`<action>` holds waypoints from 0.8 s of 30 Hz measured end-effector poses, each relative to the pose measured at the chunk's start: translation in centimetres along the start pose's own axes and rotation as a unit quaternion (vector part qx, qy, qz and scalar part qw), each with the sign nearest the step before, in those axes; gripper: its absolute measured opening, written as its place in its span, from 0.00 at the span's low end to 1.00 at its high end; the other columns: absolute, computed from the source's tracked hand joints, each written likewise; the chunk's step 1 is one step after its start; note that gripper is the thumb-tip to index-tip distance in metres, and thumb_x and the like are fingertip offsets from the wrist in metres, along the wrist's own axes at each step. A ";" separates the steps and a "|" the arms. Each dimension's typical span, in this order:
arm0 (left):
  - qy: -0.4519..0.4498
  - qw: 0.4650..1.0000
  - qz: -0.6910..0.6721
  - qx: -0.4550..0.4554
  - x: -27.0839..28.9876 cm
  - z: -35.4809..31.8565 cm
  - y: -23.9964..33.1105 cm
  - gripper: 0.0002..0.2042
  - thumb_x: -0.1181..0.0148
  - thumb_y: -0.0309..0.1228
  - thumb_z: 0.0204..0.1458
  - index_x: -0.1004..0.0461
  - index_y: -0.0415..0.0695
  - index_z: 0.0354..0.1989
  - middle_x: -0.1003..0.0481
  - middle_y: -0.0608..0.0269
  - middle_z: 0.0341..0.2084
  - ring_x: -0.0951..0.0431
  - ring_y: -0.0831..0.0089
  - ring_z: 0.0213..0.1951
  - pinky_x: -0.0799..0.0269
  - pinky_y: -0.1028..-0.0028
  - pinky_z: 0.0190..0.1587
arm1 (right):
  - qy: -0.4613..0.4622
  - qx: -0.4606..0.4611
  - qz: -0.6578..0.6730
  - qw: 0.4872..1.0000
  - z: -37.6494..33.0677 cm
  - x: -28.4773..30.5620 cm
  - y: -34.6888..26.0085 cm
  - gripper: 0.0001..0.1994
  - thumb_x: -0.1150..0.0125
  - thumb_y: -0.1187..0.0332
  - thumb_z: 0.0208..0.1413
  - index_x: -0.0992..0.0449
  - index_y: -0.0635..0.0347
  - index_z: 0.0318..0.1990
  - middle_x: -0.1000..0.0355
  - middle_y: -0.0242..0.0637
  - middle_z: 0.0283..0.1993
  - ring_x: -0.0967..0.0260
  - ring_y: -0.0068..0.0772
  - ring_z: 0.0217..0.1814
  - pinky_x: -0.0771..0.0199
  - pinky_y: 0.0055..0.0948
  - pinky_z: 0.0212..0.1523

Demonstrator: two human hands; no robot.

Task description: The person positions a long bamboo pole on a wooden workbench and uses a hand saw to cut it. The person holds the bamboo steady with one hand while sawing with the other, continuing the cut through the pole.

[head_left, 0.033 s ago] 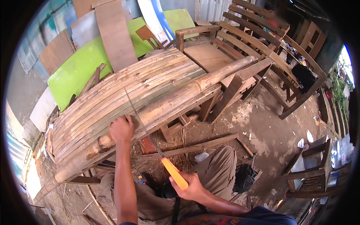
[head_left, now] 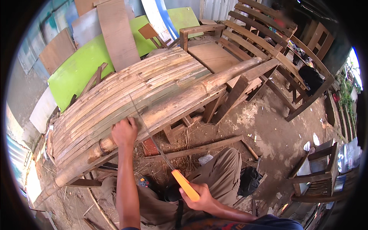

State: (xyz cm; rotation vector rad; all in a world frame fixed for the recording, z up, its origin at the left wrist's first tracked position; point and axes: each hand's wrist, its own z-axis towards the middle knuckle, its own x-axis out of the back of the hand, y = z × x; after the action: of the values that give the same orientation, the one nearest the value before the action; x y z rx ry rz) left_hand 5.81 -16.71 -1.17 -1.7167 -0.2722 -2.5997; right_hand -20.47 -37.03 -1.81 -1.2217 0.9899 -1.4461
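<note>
Both hands work: left hand pressing bamboo pole, right hand fingers clenched on orange-handled saw.

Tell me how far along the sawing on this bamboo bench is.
Done: split bamboo slats already cover the bench top. In hand: the right hand holds the orange-handled saw, its blade across the thick bamboo pole at the front edge, while the left hand presses on the pole. Left: the pole looks uncut through; how deep the cut is cannot be seen.
</note>
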 end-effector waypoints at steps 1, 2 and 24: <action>0.047 0.998 -0.020 -0.023 -0.3 -0.7 0.1 0.17 0.51 0.36 0.57 0.20 0.40 0.24 0.20 0.49 0.25 0.19 0.55 0.28 0.29 0.60 0.44 | -0.025 -0.037 -0.012 0.999 -1.6 1.1 -0.7 0.11 0.33 0.72 0.55 0.20 0.67 0.44 0.23 0.41 0.25 0.19 0.39 0.28 0.21 0.31 0.33; 0.094 0.994 -0.039 -0.044 -0.5 -1.2 0.2 0.17 0.51 0.36 0.57 0.20 0.40 0.24 0.20 0.49 0.25 0.19 0.55 0.28 0.29 0.60 0.44 | -0.023 -0.031 -0.032 0.999 -1.9 2.1 -1.3 0.11 0.34 0.71 0.55 0.20 0.66 0.44 0.24 0.41 0.25 0.20 0.38 0.27 0.21 0.31 0.31; 0.187 0.974 -0.100 -0.076 -1.8 -1.2 0.0 0.17 0.51 0.38 0.56 0.21 0.41 0.24 0.20 0.50 0.26 0.19 0.54 0.29 0.29 0.57 0.46 | 0.058 -0.087 0.006 0.995 14.3 -3.9 -5.1 0.16 0.38 0.65 0.60 0.27 0.69 0.26 0.33 0.41 0.16 0.38 0.25 0.19 0.36 0.34 0.24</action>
State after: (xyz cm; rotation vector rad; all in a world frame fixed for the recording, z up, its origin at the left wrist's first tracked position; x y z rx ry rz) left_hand 5.42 -17.04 -3.27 -1.2494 -0.2523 -3.0939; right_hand -7.06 -32.15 4.73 -1.2634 1.2212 -1.4587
